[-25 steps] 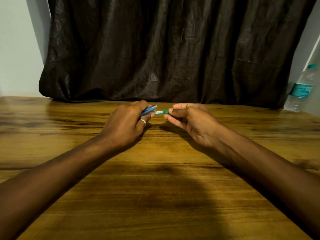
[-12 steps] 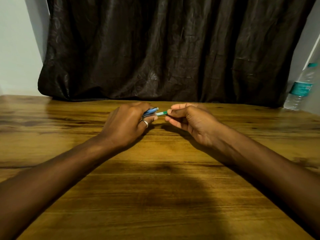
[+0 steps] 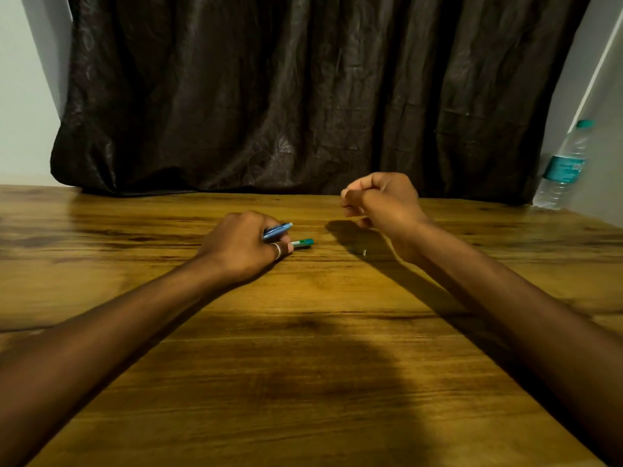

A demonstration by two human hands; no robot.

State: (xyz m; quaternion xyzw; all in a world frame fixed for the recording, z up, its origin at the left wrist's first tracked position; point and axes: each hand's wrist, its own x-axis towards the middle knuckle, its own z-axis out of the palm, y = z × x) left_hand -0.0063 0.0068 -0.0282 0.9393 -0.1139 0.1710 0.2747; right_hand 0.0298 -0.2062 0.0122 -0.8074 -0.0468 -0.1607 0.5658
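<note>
My left hand (image 3: 242, 251) rests on the wooden table (image 3: 303, 365) and grips a blue pen (image 3: 278, 230), whose end sticks out to the right past the fingers. A short green-and-white pen piece (image 3: 302, 243) pokes out just below it, beside my ringed finger, low at the table surface. My right hand (image 3: 384, 203) hovers above the table to the right, apart from the pen, with its fingers curled in; whether it holds anything cannot be made out. A tiny metallic bit (image 3: 364, 252) lies on the table in that hand's shadow.
A dark curtain (image 3: 303, 96) hangs along the table's far edge. A clear plastic water bottle (image 3: 563, 170) with a teal label stands at the far right corner by the wall.
My right hand has let go of the green-and-white piece and moved up and to the right. My left hand has sunk to the table with the pen.
</note>
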